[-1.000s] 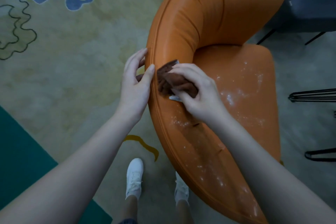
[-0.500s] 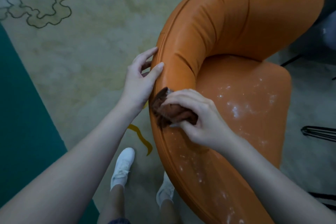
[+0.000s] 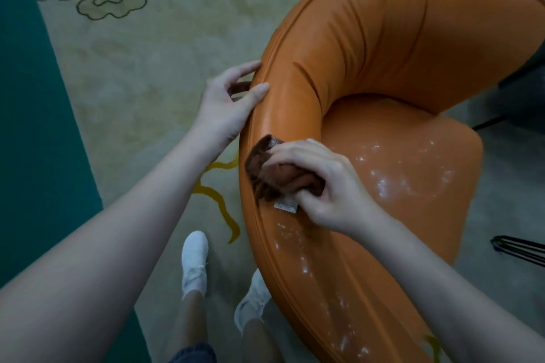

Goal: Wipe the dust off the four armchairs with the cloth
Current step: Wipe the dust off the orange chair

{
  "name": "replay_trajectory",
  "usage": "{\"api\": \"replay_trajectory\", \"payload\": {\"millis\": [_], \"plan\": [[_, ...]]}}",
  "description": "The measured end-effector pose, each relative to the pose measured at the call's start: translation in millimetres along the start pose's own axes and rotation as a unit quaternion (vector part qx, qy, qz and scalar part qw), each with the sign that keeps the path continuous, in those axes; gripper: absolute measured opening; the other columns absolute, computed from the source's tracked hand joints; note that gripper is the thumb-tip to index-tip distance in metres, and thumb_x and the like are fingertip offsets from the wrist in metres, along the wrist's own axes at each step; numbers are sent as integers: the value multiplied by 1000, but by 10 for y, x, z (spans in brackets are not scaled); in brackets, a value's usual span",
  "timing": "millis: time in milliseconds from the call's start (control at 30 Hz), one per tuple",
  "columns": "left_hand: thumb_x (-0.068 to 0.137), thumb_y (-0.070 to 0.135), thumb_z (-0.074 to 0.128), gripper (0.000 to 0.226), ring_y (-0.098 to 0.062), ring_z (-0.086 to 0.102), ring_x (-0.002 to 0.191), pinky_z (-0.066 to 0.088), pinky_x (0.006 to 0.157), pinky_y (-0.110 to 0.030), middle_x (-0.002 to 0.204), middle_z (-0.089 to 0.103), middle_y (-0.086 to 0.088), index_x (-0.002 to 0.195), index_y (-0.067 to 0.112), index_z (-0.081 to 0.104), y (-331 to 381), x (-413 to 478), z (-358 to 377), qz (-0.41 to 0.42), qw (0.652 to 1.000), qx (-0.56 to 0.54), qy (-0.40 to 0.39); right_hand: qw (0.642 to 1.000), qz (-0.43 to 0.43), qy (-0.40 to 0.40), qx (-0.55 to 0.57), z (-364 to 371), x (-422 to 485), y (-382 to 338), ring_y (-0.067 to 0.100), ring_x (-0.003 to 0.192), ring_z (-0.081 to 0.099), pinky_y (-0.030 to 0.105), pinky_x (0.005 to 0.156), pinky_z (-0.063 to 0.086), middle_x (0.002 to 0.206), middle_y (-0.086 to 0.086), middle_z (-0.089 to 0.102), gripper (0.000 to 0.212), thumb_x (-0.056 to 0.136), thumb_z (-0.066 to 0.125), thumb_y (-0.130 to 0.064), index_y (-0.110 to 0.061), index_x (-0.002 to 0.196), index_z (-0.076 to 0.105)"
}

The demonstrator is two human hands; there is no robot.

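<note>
**Cloth on the armchair's rim**

My shoes (image 3: 194, 259) stood on the rug (image 3: 132, 68) beside the armchair (image 3: 368, 38). My right hand (image 3: 333, 186), fingers curled tight round the bunched cloth (image 3: 274, 174), pressed it onto the rim. Dust (image 3: 407, 177) speckled the rim and seat. Farther along, my left hand (image 3: 227, 103) rested on the rim's outer edge, fingers straight and slightly apart.

Armchair (image 3: 383, 38): on carpet (image 3: 132, 82), right of centre. Left grip (image 3: 227, 103): against the backrest's outer left edge. Right grip (image 3: 330, 186): on the arm rim, nearer the person than the left grip, with cloth (image 3: 271, 177) beneath it, touching the rim. Dust (image 3: 383, 186): on seat, right of the right grip. Shoes (image 3: 193, 262): on carpet, just left of the armchair's near end. Wire legs (image 3: 519, 246): right of seat.
</note>
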State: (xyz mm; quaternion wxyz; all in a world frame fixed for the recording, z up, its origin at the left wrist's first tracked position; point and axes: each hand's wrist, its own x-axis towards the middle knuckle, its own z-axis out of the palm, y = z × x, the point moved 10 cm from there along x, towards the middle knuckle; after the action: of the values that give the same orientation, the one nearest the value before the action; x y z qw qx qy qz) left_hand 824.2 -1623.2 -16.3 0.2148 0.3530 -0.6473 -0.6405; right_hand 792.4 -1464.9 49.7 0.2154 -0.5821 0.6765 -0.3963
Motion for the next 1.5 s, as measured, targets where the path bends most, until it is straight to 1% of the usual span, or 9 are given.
{"api": "replay_trajectory", "payload": {"millis": [133,400,567,700,833,1000,1133,1267,1500], "plan": [[80,30,66,42,-17,63,113,52,93,-24,126,65,-6,122,23,60,12,-11,10,3,1000,8,8,990,64,128,6,-253,109,254,18,112,60,42,96,47,111,-3,65,33,77,61,6,-5,107,69],[89,22,62,36,-17,61,114,52,89,-20,125,63,-2,125,21,59,34,-30,34,8,1000,22,12,999,28,32,0,29,-171,40,19,113,61,36,94,44,112,3,68,49,62,55,11,-5,107,69],[97,16,59,34,-14,58,118,50,99,-29,130,60,1,130,20,58,50,-39,51,-2,999,48,26,985,103,138,-1,-158,-344,255,16,110,59,40,93,45,110,1,66,42,68,59,13,-5,106,68],[93,19,62,34,-13,60,117,51,100,-31,131,62,0,128,20,59,47,-22,31,-8,999,38,7,968,140,206,13,-251,-198,285,19,104,61,37,90,48,105,-4,64,26,81,63,-1,-6,105,68],[92,14,66,37,-4,63,107,51,90,-21,126,63,1,129,14,59,80,-8,-4,-8,1000,19,-19,978,121,170,6,-242,115,209,21,105,62,37,92,48,108,2,68,24,85,63,-12,-6,107,68],[90,8,69,36,-6,66,102,53,85,-22,112,66,11,123,17,59,80,-7,-10,-18,999,-22,-46,997,68,33,-15,-67,372,80,23,107,63,38,91,47,108,6,70,29,81,63,-4,-5,109,68],[88,7,71,36,-7,66,100,51,81,-18,112,65,10,120,17,60,59,8,-17,-26,998,-36,-49,997,74,-16,-18,-22,350,52,15,106,63,31,90,47,109,4,71,32,79,67,2,-6,110,68],[89,8,71,37,-12,64,104,50,77,-14,117,64,3,123,17,61,57,0,-13,-39,998,-25,-41,995,102,-21,5,27,156,20,10,101,65,27,85,49,105,1,71,31,78,69,3,-7,107,69],[94,11,62,38,-19,60,115,52,94,-26,131,61,-4,132,14,58,72,-23,48,-30,999,37,-2,981,139,129,26,-108,-117,169,4,106,59,17,91,43,106,-2,65,22,84,66,-3,-5,106,67]]}}
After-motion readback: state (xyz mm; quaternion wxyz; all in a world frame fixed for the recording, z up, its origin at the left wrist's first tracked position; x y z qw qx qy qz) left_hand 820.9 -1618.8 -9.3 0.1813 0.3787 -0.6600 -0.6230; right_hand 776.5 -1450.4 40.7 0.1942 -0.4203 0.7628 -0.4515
